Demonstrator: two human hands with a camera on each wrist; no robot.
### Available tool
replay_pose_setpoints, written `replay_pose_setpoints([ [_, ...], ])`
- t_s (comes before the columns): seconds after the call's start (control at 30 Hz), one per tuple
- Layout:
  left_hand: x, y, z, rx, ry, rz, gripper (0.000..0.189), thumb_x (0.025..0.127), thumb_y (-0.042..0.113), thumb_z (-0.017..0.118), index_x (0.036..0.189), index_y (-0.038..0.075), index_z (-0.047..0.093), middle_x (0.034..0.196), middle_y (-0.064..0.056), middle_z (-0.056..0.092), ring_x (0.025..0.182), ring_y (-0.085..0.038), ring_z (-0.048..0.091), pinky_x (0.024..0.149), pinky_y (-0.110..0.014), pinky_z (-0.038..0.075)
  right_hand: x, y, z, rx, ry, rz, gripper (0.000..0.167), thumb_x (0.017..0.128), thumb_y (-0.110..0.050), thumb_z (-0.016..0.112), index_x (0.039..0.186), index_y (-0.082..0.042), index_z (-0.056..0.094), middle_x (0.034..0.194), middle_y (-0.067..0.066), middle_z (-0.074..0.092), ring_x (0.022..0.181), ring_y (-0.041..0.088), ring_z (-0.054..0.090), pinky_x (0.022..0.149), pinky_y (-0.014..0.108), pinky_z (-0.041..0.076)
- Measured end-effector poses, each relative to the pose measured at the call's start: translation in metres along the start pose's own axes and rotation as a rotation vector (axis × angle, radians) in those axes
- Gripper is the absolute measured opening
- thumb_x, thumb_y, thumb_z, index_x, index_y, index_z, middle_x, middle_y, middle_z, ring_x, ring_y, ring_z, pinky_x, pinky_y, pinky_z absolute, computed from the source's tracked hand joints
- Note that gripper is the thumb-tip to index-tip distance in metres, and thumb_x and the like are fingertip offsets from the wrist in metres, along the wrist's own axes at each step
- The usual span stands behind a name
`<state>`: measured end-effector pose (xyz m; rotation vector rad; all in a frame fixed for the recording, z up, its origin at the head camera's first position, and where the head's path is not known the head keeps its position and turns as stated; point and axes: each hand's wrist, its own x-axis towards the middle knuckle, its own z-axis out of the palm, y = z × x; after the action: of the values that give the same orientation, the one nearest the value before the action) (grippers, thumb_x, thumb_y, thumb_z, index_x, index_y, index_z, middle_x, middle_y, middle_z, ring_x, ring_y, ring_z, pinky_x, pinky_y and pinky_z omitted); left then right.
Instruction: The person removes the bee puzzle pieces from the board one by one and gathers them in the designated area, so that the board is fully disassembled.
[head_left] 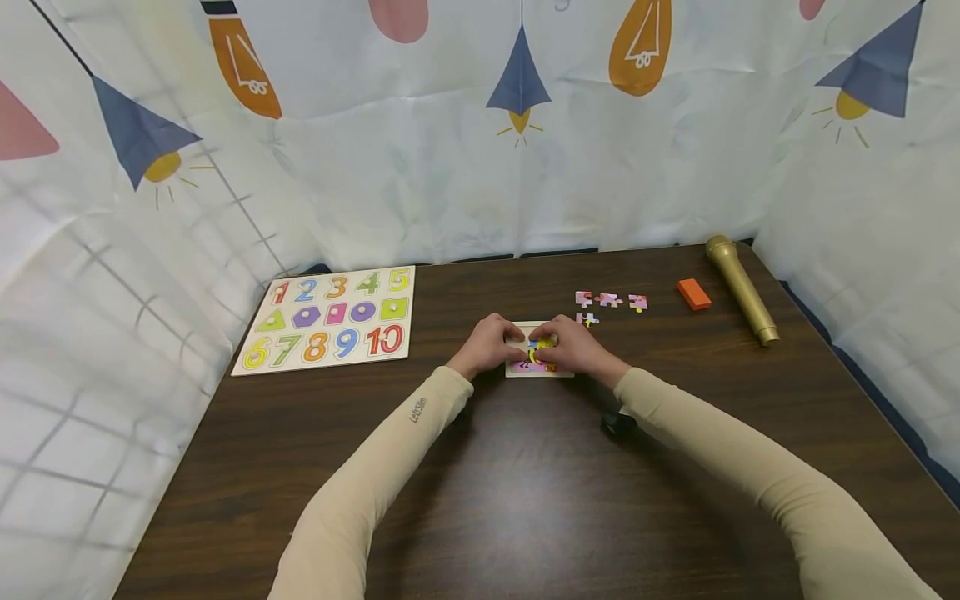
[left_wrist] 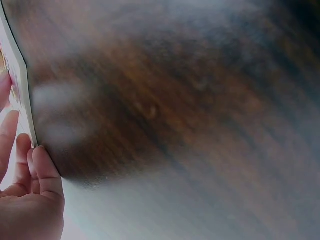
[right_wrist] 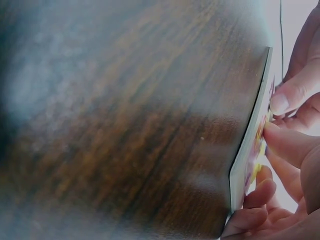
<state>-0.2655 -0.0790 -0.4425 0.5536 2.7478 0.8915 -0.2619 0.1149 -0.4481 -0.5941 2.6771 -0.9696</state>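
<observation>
A small jigsaw board (head_left: 540, 372) with a pale frame and a pink, yellow and blue picture lies on the table between both hands. My left hand (head_left: 489, 343) holds its left side, with the thumb on the face and other fingers at the edge. From the right, my right hand (head_left: 573, 346) reaches over the board, its thumb and index finger about a yellow and blue puzzle piece (head_left: 542, 343). The right wrist view shows the thumb touching the board's face; fingers partly hide the picture. Several loose puzzle pieces (head_left: 610, 300) lie behind the right hand.
At the left lies a number and shape board (head_left: 321, 323). An orange block (head_left: 693, 294) and a gold microphone (head_left: 742, 289) lie at the right. A patterned white curtain (head_left: 450, 167) stands behind the dark wooden table (head_left: 510, 500).
</observation>
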Motion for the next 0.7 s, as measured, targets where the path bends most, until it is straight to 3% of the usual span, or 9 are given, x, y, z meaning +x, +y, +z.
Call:
replay_pose_setpoints([
  [0.23, 0.0006, 0.0009, -0.0007, 0.016, -0.006, -0.003, 0.033, 0.083, 0.020, 0.080, 0.109, 0.002, 0.073, 0.106, -0.010, 0.065, 0.103, -0.023, 0.051, 0.093, -0.036, 0.044, 0.0012, -0.0017, -0.0015, -0.027, -0.009, -0.033, 0.028, 0.089, -0.015, 0.071, 0.115, -0.005, 0.070, 0.111, 0.012, 0.065, 0.100, 0.027, 0.050, 0.089, 0.044, 0.045],
  [0.7, 0.0009, 0.0000, -0.0002, 0.003, -0.004, -0.009, 0.031, 0.082, 0.020, 0.080, 0.107, 0.002, 0.073, 0.104, -0.008, 0.064, 0.102, -0.022, 0.050, 0.092, -0.036, 0.044, 0.0001, 0.0031, 0.0021, 0.002, 0.008, -0.031, 0.030, 0.089, -0.015, 0.072, 0.118, -0.008, 0.070, 0.113, 0.012, 0.063, 0.099, 0.026, 0.050, 0.085, 0.042, 0.045],
])
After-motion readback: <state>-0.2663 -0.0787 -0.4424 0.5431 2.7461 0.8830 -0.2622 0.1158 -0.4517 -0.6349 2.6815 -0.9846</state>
